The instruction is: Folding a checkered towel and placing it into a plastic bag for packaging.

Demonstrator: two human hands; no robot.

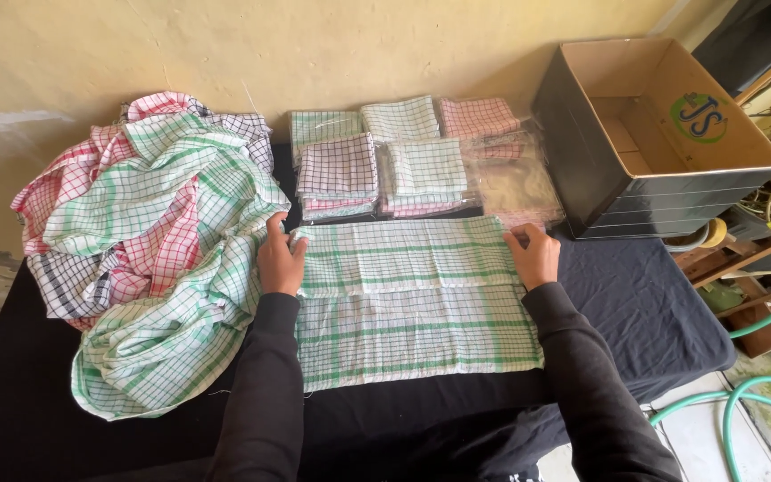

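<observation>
On the left of the table (653, 330), which is covered with a dark cloth, lies a big loose pile of checked cloths (149, 241) in green, red and dark lines. Just right of the pile is the left hand (280, 259); its grip is not closed, the fingers lie flat and press on the left end of the green checked cloth (412, 303). This cloth is spread in the middle of the table in front of the person, and its far part is folded over toward the near part, so a double band lies between the two hands. Behind it, near the wall, stand the folded cloth stacks (403, 161), some in clear bags. The right hand (535, 254) rests on the right end of the fold, also with fingers flat and loose, holding the cloth down. At the far right stands an open cardboard box (662, 134), with a green hose (742, 402) on the floor below.
</observation>
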